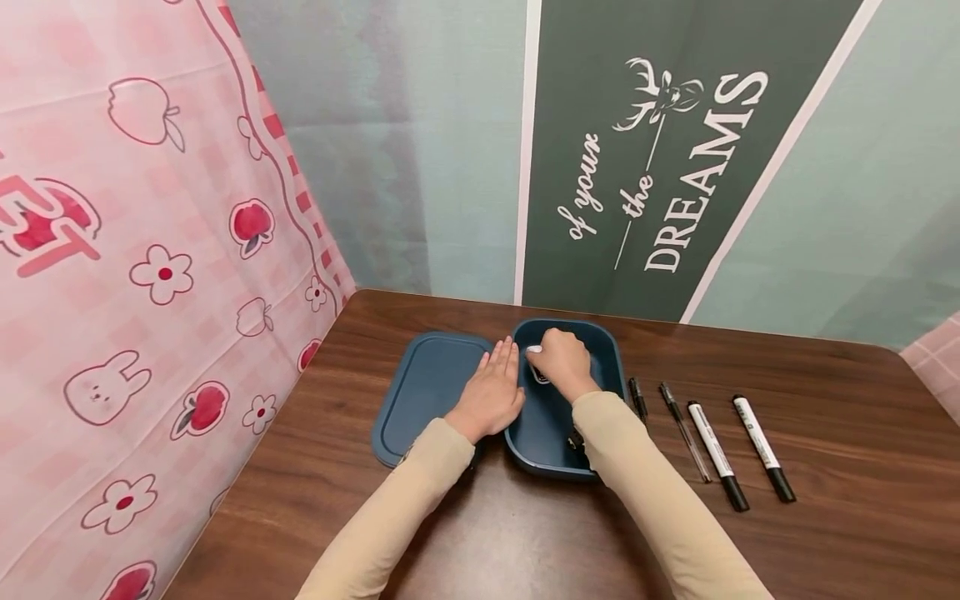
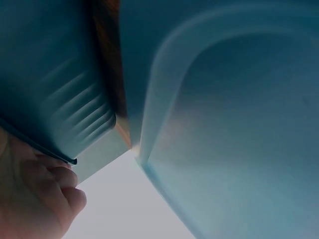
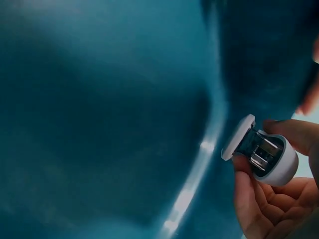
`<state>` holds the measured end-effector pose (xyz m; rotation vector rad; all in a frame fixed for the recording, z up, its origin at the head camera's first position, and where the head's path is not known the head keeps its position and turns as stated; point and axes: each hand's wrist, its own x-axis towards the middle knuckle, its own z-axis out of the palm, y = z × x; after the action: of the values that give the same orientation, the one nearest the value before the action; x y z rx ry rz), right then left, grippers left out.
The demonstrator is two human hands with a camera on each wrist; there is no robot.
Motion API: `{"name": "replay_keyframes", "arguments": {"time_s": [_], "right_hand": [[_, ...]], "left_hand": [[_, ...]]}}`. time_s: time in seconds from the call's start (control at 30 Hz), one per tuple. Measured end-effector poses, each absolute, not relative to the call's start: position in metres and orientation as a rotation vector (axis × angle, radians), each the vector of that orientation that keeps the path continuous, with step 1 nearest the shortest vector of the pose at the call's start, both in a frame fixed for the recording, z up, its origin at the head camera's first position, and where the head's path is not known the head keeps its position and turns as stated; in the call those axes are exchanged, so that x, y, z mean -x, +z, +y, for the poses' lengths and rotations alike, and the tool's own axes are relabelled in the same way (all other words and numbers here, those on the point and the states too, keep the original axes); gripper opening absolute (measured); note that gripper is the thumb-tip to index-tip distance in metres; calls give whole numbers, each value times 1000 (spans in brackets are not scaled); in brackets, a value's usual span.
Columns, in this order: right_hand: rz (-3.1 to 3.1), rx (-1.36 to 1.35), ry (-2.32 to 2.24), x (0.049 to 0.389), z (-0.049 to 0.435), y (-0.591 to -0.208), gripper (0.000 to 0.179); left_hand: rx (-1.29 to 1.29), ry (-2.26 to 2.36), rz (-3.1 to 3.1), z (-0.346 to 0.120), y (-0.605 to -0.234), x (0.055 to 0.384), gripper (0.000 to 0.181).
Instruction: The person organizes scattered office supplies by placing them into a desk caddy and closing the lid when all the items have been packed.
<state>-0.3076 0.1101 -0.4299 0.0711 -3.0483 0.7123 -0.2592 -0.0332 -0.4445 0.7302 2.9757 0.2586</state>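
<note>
A blue box [image 1: 540, 433] stands on the table, its inside facing up. My right hand [image 1: 564, 362] is inside it, near the far end. In the right wrist view, thumb and fingers pinch a small white pencil sharpener [image 3: 286, 167] with a dark see-through middle and metal parts. The sharpener is close to the box's inner wall. My left hand [image 1: 491, 396] rests on the box's left rim with its fingers straight. Under the right forearm, a small black item [image 1: 575, 439] lies in the box, partly hidden.
Left of the box lies a flat blue lid [image 1: 431, 387]. On its right are a black pen [image 1: 637, 398], a clear-barrelled pen [image 1: 686, 433] and two white markers [image 1: 716, 450] with black caps. A curtain [image 1: 420, 150] hangs behind the table.
</note>
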Motion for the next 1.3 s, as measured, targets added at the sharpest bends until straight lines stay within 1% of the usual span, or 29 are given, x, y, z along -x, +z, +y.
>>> {"name": "replay_keyframes", "arguments": {"time_s": [0.23, 0.67, 1.3], "right_hand": [[-3046, -34, 660, 313, 106, -439, 36], [-3054, -14, 663, 315, 104, -446, 36], [-3082, 43, 675, 314, 111, -451, 38]], "left_hand": [[-715, 262, 2968, -33, -444, 258, 65], [-693, 299, 2963, -37, -443, 259, 65], [-706, 298, 2946, -30, -443, 259, 65]]}}
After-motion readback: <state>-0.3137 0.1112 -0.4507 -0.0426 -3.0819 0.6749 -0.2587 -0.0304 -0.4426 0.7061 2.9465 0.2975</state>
